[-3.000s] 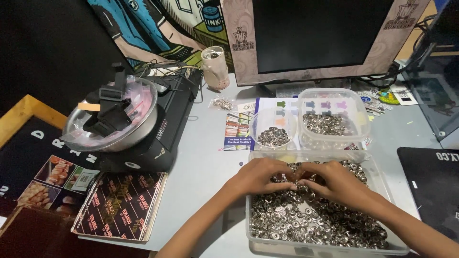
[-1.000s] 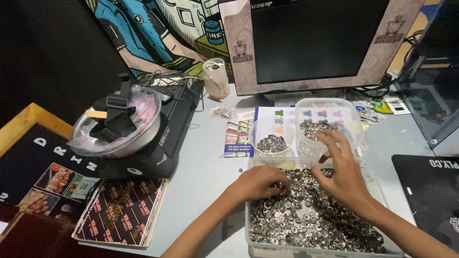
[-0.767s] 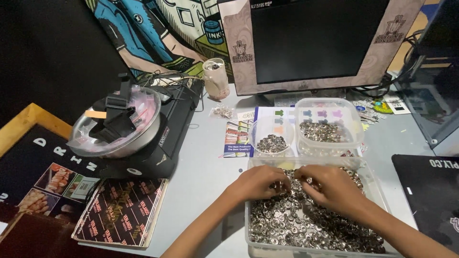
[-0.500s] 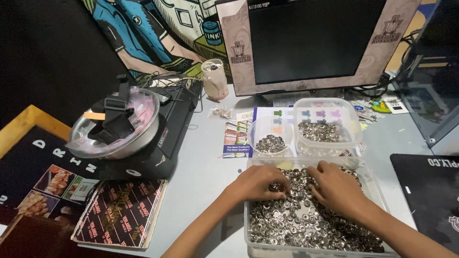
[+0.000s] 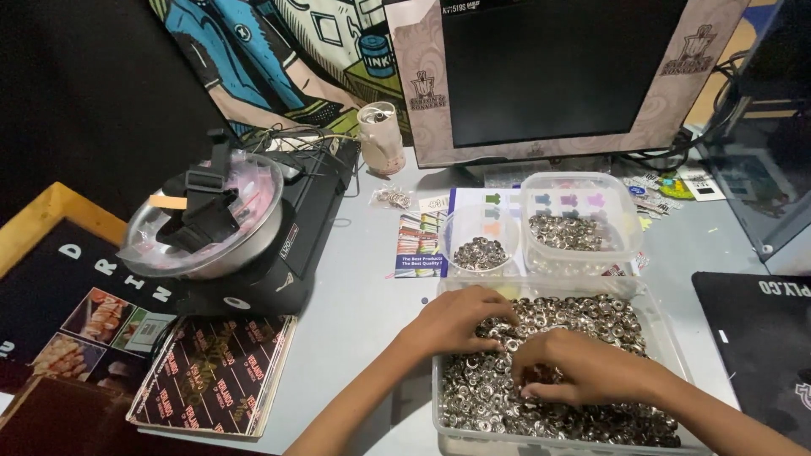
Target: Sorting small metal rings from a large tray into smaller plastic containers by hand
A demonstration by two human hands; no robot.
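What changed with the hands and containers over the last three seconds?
The right hand reached up to the square tub about a second ago, then came back down into the big bin of metal snaps. Now it is bunched beside the left hand, which stayed at the bin's left side. Whether either pinches a snap is unclear. The round cup, square tub and monitor kept their places.

Shiny metal snaps [image 5: 583, 338] — clear glossy plastic bin [image 5: 667, 338].
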